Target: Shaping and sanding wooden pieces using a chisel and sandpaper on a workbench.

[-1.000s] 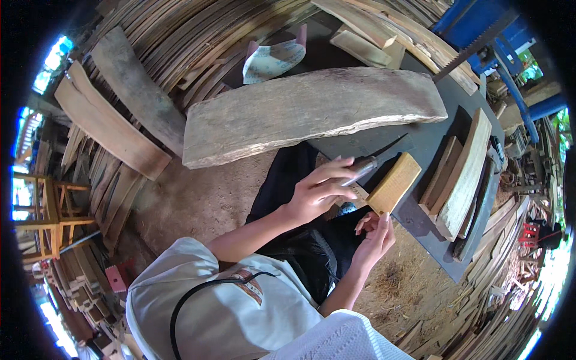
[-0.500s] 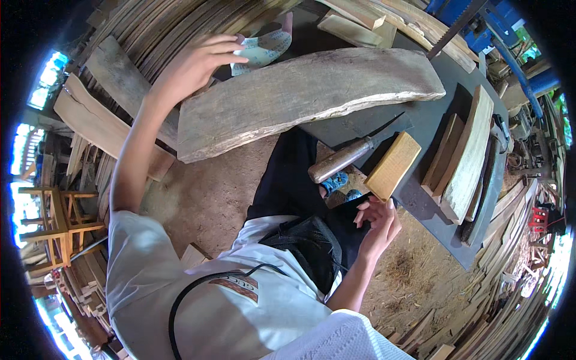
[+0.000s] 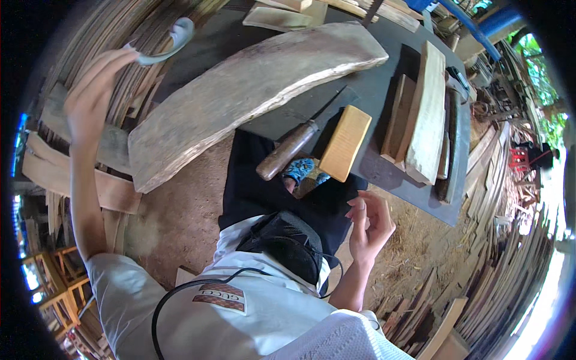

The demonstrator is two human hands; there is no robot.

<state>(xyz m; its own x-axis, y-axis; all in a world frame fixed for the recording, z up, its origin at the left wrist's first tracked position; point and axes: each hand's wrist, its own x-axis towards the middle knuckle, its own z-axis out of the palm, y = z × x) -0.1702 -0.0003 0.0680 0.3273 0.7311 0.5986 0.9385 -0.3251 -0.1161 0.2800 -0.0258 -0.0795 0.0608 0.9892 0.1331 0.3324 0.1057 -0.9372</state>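
Note:
My left hand [image 3: 93, 90], smeared a little by motion, is raised beyond the far left end of the thick plank. Pinched at its fingertips is a curled pale sheet, apparently sandpaper [image 3: 182, 33]. The long curved grey plank [image 3: 252, 90] with a rough pale edge lies across the near side of the dark table. Close to the table's near edge, my right hand [image 3: 373, 225] is in the air with loosely bent fingers, holding nothing. Just beyond it rests a yellowish wooden block [image 3: 346, 143]. Left of that block lies a wooden-handled tool with a narrow dark blade [image 3: 289, 149].
Wood pieces [image 3: 423, 114] and a dark-handled tool [image 3: 453, 144] lie on the table's right side [image 3: 384, 171]. Boards [image 3: 276, 18] rest at its far edge. Stacked planks stand at left, with a wooden stool [image 3: 60, 282] lower down. Timber strips [image 3: 498, 270] cover the right floor.
My left hand has moved left, away from the plank, carrying the sandpaper off the table. My right hand has come away from the wooden block. The whole view has shifted.

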